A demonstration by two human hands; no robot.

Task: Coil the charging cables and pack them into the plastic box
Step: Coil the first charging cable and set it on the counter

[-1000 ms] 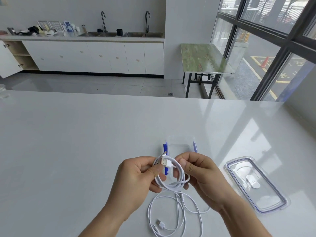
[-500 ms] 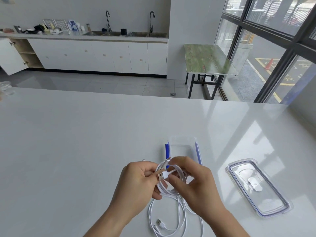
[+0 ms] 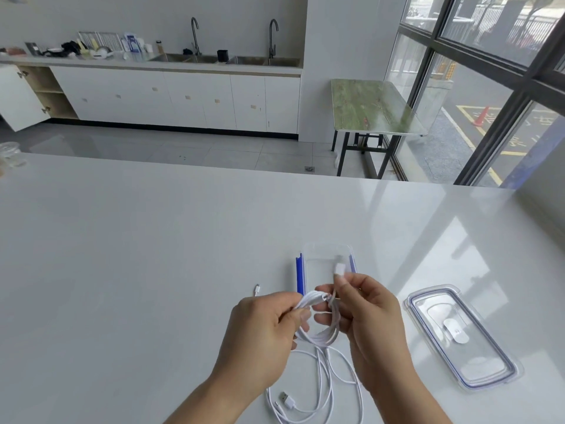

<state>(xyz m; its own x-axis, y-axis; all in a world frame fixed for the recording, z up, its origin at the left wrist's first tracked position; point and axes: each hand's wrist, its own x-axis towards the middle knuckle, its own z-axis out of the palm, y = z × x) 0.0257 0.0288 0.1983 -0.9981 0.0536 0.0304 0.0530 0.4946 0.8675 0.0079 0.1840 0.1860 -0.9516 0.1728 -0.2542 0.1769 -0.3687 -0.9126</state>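
A coiled white charging cable (image 3: 318,336) hangs between both hands above the white table. My left hand (image 3: 263,335) pinches the bundle of loops at its top. My right hand (image 3: 367,313) grips the cable's free end, whose white plug (image 3: 338,268) sticks up past the fingers. Just behind the hands stands the open clear plastic box (image 3: 325,255) with blue side clips. A second white cable (image 3: 321,390) lies loose on the table below the hands, its USB plug (image 3: 286,398) showing.
The box's clear lid (image 3: 461,335) with a blue seal lies flat to the right. A small white connector (image 3: 256,289) rests on the table left of the box. A glass jar (image 3: 10,154) stands at the far left edge.
My right hand has pulled the plug end up and away through the loops. The coil has been squeezed narrower in my left hand.
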